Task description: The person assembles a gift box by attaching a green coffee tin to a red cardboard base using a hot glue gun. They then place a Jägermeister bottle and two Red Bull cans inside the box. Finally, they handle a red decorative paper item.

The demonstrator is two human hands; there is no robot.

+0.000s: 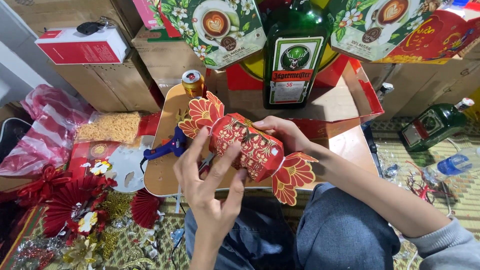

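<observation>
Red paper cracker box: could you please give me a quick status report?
Left hand and right hand both grip the red cracker box. Held above the board. Blue glue gun lies behind, apart.

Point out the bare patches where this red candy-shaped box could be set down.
Bare patches: the wooden board below the blue glue gun, and its right part beside the red carton wall. Both hands, left hand and right hand, hold the box. The mat at left is crowded with red paper fans.
</observation>
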